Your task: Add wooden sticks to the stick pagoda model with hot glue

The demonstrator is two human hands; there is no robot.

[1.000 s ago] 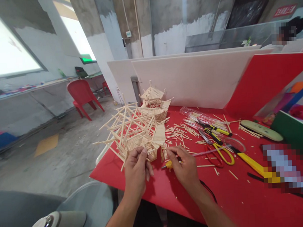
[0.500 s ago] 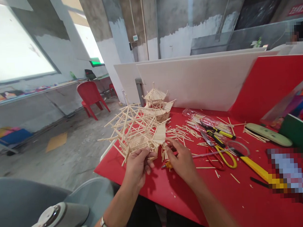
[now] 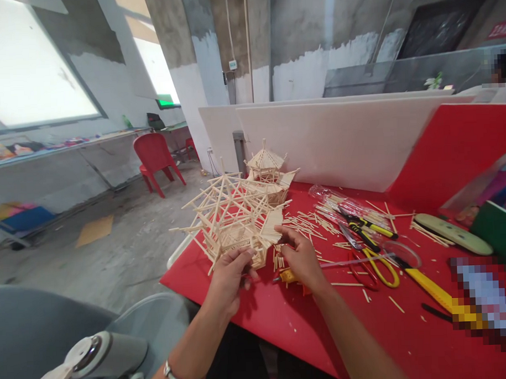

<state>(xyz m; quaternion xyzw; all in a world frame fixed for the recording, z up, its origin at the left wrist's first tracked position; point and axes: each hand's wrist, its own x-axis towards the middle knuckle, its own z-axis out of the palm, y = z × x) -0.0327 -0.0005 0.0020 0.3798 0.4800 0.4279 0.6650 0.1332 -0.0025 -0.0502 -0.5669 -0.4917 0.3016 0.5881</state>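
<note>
An open-framed pavilion model [image 3: 226,212] made of thin wooden sticks stands at the table's near left corner. My left hand [image 3: 231,273] is closed in a pinch at the front edge of its base; the fingertips are partly hidden. My right hand [image 3: 303,259] has curled fingers, the index finger and thumb at the edge of the slatted stick panel [image 3: 271,226] on the model's right side. Below the right hand lies a yellow-orange glue gun [image 3: 288,275] on the table, partly covered by the hand. Short loose sticks [image 3: 278,259] lie between the model and my right hand.
Behind stands a second stick pavilion [image 3: 266,162]. On the red table [image 3: 325,342] lie scattered sticks [image 3: 306,223], bagged sticks [image 3: 340,200], yellow-handled scissors [image 3: 380,268], pliers [image 3: 362,232] and a yellow cutter [image 3: 431,288]. White boards [image 3: 317,140] stand behind; a flask [image 3: 109,355] is at lower left.
The view has shifted slightly, so the scene sits a little further right. My right index finger lies a little higher along the panel's edge. My left hand keeps its place at the base.
</note>
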